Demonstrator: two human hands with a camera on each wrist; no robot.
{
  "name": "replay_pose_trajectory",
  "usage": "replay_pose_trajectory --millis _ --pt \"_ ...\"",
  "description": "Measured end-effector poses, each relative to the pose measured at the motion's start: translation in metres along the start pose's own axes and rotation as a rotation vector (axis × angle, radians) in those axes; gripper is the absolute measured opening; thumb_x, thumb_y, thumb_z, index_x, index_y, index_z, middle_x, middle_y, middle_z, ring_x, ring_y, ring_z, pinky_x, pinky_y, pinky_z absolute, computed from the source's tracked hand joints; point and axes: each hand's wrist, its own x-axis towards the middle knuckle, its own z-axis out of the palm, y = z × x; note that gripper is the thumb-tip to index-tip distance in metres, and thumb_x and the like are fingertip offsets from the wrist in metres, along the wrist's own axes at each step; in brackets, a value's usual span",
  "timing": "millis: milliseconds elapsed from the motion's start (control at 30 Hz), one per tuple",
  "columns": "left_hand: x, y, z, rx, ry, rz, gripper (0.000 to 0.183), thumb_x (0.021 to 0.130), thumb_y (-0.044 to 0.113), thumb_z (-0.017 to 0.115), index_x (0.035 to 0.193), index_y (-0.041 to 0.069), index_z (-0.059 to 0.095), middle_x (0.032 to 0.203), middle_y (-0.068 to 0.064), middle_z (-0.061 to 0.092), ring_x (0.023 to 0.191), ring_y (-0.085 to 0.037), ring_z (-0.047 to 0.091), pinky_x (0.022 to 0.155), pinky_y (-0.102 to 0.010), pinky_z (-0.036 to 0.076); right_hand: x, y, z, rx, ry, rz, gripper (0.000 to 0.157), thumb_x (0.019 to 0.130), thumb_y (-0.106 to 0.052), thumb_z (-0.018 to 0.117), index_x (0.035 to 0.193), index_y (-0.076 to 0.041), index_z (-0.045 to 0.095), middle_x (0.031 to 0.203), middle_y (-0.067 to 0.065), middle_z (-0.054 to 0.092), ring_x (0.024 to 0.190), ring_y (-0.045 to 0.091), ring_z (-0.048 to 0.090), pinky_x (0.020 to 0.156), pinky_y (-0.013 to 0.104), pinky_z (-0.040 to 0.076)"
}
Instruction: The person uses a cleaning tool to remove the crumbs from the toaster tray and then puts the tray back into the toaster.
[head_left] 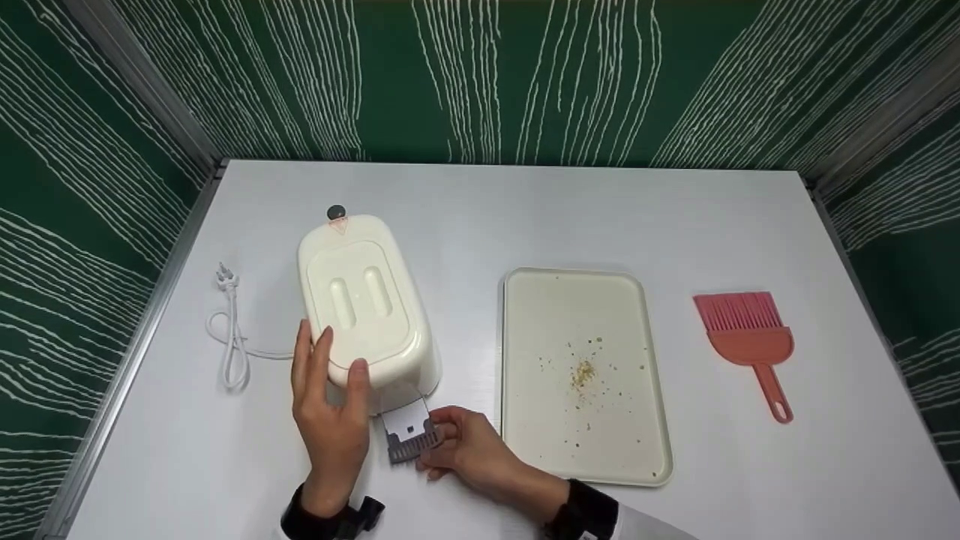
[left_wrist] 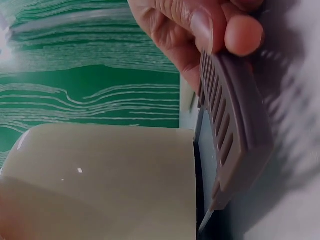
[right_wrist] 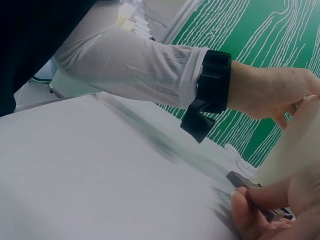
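A cream toaster [head_left: 364, 259] with a closed lid stands on the left half of the table. My left hand [head_left: 330, 431] rests against its near end, fingers and thumb extended over the lid's edge and side. From the base at that end sticks out a crumb tray [head_left: 403, 421], a flat metallic plate with a slotted grey handle. My right hand [head_left: 476, 454] pinches the right end of this handle between thumb and fingers. In the left wrist view the handle [left_wrist: 240, 115] shows close up, just outside the toaster's base; the tray's inner part is hidden inside.
Right of the toaster lies a shallow cream serving tray [head_left: 574, 279] with crumbs [head_left: 583, 373] scattered on it. A pink-red brush [head_left: 750, 345] lies farther right. The toaster's white cord and plug [head_left: 227, 281] are on the left. Green panels with white lines surround the table.
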Motion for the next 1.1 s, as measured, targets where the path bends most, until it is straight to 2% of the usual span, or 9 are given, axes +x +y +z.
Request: replay_pose_trajectory --millis 300,600,833,1100 --pt "0.0 -0.001 0.0 0.024 0.0 -0.003 0.05 0.095 -0.001 0.068 0.143 -0.007 0.057 0.163 -0.025 0.036 0.15 -0.038 0.035 0.121 -0.032 0.034 0.006 0.0 0.004 0.006 0.049 -0.001 0.046 0.089 0.016 0.069 0.131 0.013 0.05 0.097 0.018 0.072 0.075 0.022 0.075 0.059 0.03 0.061" --pt "-0.001 -0.002 0.001 0.014 0.007 0.001 0.049 0.093 -0.004 0.068 0.141 -0.007 0.058 0.162 -0.025 0.037 0.149 -0.041 0.036 0.12 -0.03 0.035 0.011 -0.001 0.005 -0.017 0.059 -0.033 0.036 0.092 0.012 0.07 0.124 0.011 0.054 0.091 0.021 0.073 0.07 0.019 0.074 0.056 0.029 0.061" --pt "0.0 -0.002 -0.001 0.021 -0.01 0.001 0.049 0.094 -0.001 0.069 0.142 -0.009 0.057 0.163 -0.026 0.035 0.15 -0.037 0.036 0.121 -0.032 0.034 0.014 -0.002 0.005 0.001 0.075 -0.026 0.034 0.093 0.012 0.069 0.123 0.011 0.054 0.092 0.018 0.072 0.071 0.02 0.074 0.056 0.03 0.061" --pt "-0.001 -0.003 -0.002 0.047 -0.014 -0.013 0.049 0.096 0.006 0.07 0.142 -0.006 0.058 0.162 -0.025 0.037 0.151 -0.035 0.035 0.122 -0.033 0.032 0.016 -0.004 0.008 0.004 0.091 -0.036 0.037 0.094 0.01 0.069 0.126 0.01 0.051 0.085 0.013 0.07 0.069 0.019 0.074 0.054 0.029 0.06"
